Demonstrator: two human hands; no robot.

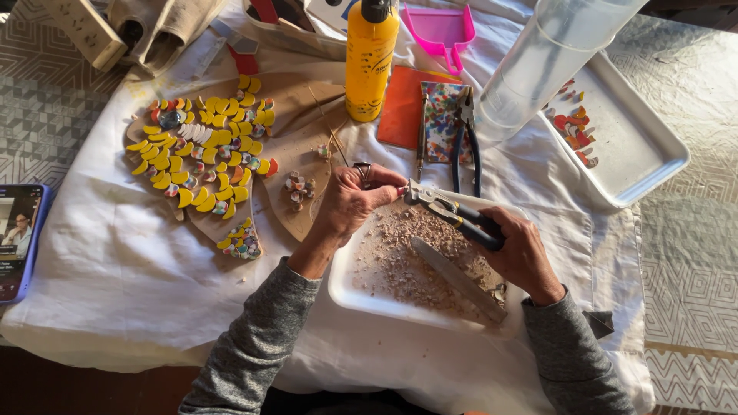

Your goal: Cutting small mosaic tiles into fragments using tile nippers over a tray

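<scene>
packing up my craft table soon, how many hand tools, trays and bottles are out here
Tile nippers, dark-handled: 2, one in the right hand at, one lying on the cloth
White trays: 2
Yellow glue bottle: 1
Pink plastic dustpan: 1
Total: 6

Home craft table, mosaic tiles (201, 165), glue bottle (370, 60), nippers (453, 213)

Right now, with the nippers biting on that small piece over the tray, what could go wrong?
1. The left hand pinches a tiny piece at the tip of the nippers held by the right hand; the fingertips may get nipped.
2. Chips could fly past the white tray onto the mosaic.
3. A long blade lies in the tray under the right hand, so a slip could cut.
</scene>
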